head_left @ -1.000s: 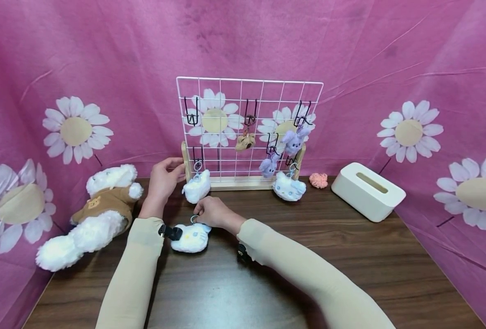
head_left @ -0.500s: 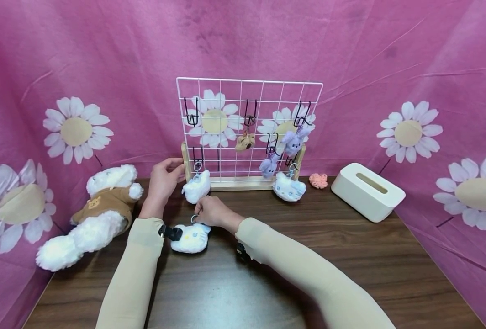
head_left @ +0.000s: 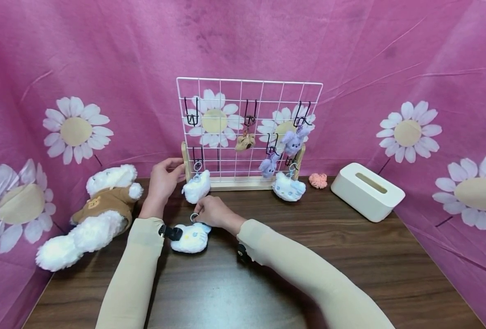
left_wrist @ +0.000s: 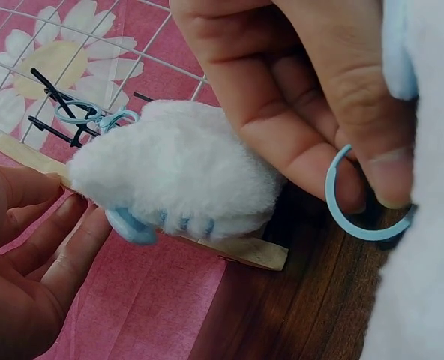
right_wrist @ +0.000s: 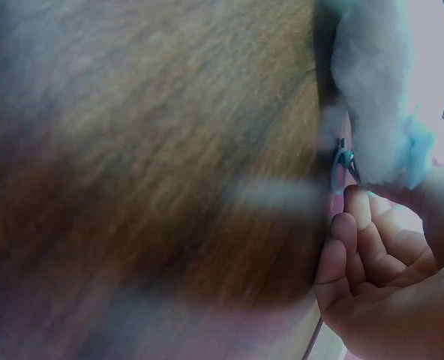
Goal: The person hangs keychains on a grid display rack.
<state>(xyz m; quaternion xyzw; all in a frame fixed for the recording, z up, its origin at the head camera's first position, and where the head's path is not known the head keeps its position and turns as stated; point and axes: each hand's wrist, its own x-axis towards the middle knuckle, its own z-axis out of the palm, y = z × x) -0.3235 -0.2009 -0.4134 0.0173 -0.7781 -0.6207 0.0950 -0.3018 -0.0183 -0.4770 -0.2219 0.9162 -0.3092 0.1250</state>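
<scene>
My left hand (head_left: 166, 179) grips the left wooden post (left_wrist: 34, 161) of a white wire grid rack (head_left: 243, 81). Its fingertips are partly hidden at the post. The thumb and finger of my right hand (head_left: 217, 212) pinch the light blue ring (left_wrist: 334, 202) of a white plush cat-head keychain (head_left: 188, 238). This keychain hangs low in front of the rack, its face toward the head camera and partly behind the left wrist strap. Just above it, a second white plush keychain (head_left: 196, 187) hangs from a black hook at the rack's lower left, turned sideways.
Two purple plush keychains (head_left: 293, 141), a brown one (head_left: 245, 141) and another white cat head (head_left: 289, 187) hang on the rack. An upper-left black hook (head_left: 192, 119) carries nothing. A white plush bear (head_left: 107, 201) lies left; a pink knitted piece (head_left: 318, 180) and tissue box (head_left: 368, 192) stand right.
</scene>
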